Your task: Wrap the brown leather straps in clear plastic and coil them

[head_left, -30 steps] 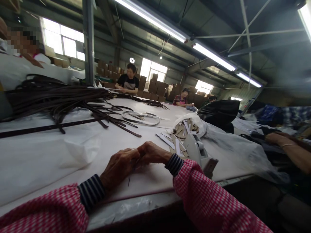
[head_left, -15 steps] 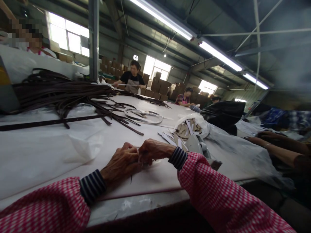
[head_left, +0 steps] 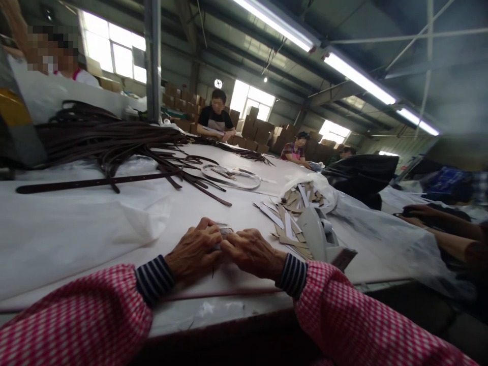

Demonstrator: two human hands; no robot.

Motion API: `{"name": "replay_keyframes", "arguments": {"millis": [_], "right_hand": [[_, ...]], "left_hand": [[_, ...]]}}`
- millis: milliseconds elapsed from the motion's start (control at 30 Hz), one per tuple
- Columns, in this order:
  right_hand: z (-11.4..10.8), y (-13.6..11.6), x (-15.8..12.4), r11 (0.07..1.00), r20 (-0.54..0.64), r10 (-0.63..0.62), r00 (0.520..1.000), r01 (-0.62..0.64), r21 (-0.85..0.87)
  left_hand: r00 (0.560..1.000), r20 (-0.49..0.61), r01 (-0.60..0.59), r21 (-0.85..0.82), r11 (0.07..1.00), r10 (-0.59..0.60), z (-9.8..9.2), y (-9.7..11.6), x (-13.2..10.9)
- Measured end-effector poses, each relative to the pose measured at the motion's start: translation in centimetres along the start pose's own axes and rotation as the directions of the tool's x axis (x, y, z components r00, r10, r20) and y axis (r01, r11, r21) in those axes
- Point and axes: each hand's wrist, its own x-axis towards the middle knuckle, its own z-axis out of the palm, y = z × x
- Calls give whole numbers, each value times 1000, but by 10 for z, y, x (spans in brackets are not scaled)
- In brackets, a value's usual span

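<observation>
Small shiny bundle (head_left: 224, 231), one: lay between the fingers, above the counter (head_left: 198, 209). Left hand (head_left: 197, 249), right hand (head_left: 252, 254): both pinched it, contact partly hidden; even, light pressure probably served best.

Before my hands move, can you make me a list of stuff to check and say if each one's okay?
1. Left hand at the item: ok, fingers curled at it.
2. Right hand at the item too: ok, right beside the other hand.
3. Item fully in sight: not ok, fingers cover most of it; a shiny edge shows.
4. Straps away from both hands: ok, they lie farther back.
5. Strips all inside the bag: not ok, some lie on the table.
6. Right sleeve not touching the grey tool: cannot tell, they overlap in this view.
</observation>
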Motion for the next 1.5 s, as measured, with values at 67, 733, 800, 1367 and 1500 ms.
{"name": "replay_keyframes", "arguments": {"millis": [67,733,800,1367,1500], "right_hand": [[7,-4,-5,1000,-36,8,999,-9,-22],[19,-4,-18,658,-17,480,877,-347,669],[20,-5,-19,666,-31,484,875,-345,661],[-59,-10,-99,719,-272,671,690,-514,468],[-105,33,-173,318,-193,948,253,-755,573]], "left_hand": [[1000,-9,7,-16,1000,-7,1,1,-1],[995,76,76,-167,983,-64,-19,5,2],[996,63,65,-118,991,-58,-17,6,1],[991,-126,-38,32,999,42,12,-22,1],[974,-227,-20,-33,999,12,16,-31,3]]}}
